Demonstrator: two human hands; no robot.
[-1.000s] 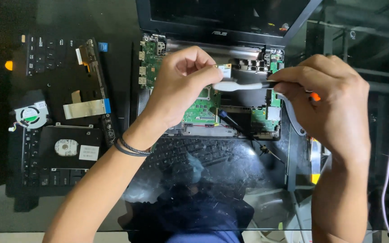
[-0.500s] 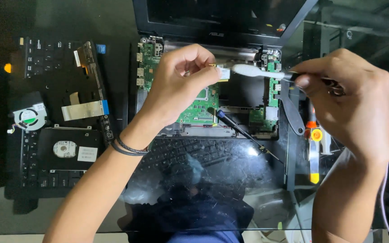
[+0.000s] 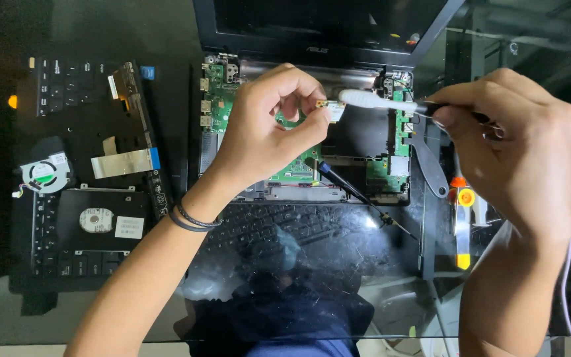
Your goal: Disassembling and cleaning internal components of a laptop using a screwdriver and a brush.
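glossy glass table [image 3: 133, 317], white plastic brush [image 3: 371, 100]

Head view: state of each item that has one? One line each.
Laptop: lid open, base opened, green board exposed.
Small card: pinched in left hand, lifted above the board.
Brush: held by right hand, white head against the card.
Screwdriver: lying loose across the laptop base.
Cooling fan: removed, lying on the table.
Hard drive: removed, lying flat.
Scissors: lying unused.

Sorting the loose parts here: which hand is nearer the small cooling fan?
Left. The left hand is above the open laptop's board, right of the cooling fan; the right hand is farther right, past the laptop.
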